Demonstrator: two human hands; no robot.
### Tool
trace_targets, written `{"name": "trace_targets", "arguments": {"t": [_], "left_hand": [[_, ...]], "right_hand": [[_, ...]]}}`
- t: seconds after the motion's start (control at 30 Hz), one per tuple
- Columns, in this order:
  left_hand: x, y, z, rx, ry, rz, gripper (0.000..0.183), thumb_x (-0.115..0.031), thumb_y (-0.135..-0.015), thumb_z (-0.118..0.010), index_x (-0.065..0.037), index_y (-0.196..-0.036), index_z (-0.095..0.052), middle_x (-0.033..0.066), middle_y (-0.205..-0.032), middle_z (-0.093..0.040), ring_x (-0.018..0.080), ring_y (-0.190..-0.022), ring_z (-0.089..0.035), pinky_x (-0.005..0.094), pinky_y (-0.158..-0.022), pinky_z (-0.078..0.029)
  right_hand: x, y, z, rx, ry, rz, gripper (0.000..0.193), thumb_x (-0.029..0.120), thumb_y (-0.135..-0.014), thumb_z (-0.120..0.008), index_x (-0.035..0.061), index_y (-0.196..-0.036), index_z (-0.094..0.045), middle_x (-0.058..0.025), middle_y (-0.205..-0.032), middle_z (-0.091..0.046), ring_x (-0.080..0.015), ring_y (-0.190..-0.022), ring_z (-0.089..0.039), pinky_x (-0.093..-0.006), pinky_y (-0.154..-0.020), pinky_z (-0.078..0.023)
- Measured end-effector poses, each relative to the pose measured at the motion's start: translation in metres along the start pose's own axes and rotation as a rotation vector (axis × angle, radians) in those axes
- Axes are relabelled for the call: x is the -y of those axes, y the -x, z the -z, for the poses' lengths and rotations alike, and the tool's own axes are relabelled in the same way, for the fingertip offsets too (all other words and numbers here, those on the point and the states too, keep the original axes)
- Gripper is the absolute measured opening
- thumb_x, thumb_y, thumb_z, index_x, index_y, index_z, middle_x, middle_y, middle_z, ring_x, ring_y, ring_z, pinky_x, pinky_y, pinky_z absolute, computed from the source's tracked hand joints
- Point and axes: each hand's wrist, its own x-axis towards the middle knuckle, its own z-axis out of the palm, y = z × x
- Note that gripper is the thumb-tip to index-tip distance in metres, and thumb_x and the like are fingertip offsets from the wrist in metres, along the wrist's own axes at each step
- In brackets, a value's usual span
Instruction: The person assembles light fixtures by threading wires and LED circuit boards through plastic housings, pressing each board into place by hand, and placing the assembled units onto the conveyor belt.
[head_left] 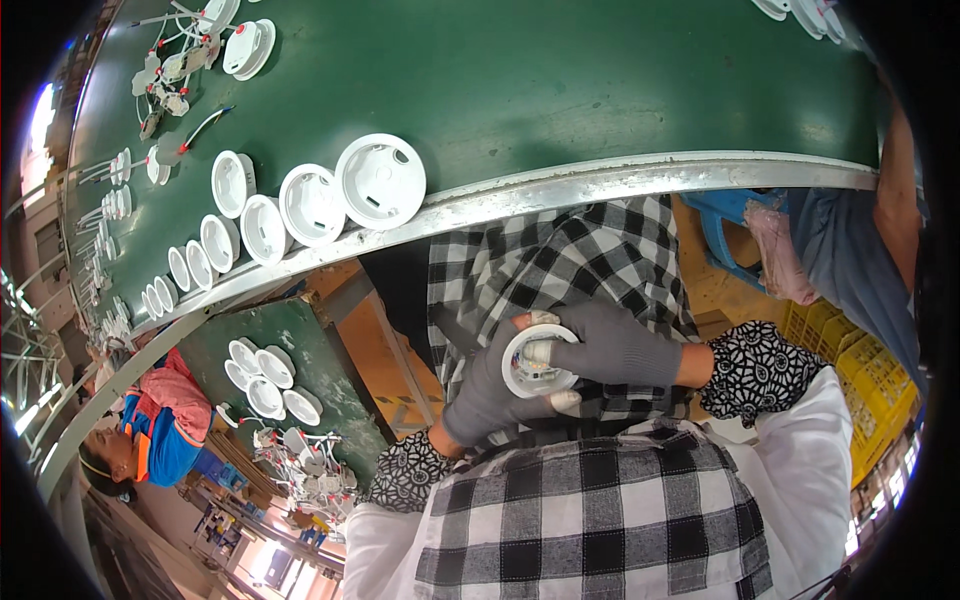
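Observation:
Above my lap, both hands hold a round white lamp housing, its hollow side facing up. My left hand, in a grey glove with bare fingertips, wraps its left and near side. My right hand, gloved alike, closes round the far and right side, the thumb reaching inside over small parts, perhaps a circuit board. The fingers partly hide what lies inside. Ahead of my hands, a row of similar white cups stands along the edge of the green table.
A metal rim edges the green table. Wired white fittings lie at the far left. On a side table are white cups and a wire pile. Yellow crates and a person's arm are at right; another person at left.

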Motion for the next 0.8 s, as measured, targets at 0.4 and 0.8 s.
{"name": "trace_targets", "arguments": {"t": [0.4, 0.8], "left_hand": [[-0.021, 0.004, 0.005, -0.011, -0.357, -0.291, 0.083, -0.034, -0.069, -0.086, -0.007, -0.132, -0.040, 0.0132, -0.120, -0.059, 0.0224, -0.111, -0.060, 0.0335, -0.095, -0.050], [-0.121, 0.012, 0.044, -0.977, -0.569, -0.614, 0.062, -0.018, -0.079, -0.077, 0.001, -0.129, -0.045, 0.0086, -0.101, -0.054, 0.0194, -0.093, -0.056, 0.0319, -0.085, -0.047]], "right_hand": [[0.016, 0.002, 0.008, 0.104, -0.012, 0.027, 0.046, 0.031, -0.083, -0.063, 0.0008, -0.118, -0.062, -0.0141, -0.099, -0.070, -0.0215, -0.091, -0.067, -0.0312, -0.082, -0.052], [0.136, -0.036, 0.166, -0.786, 1.080, 0.759, 0.028, 0.010, -0.073, -0.066, 0.0118, -0.101, -0.065, -0.0051, -0.082, -0.058, -0.0233, -0.075, -0.058, -0.0338, -0.064, -0.047]]}}
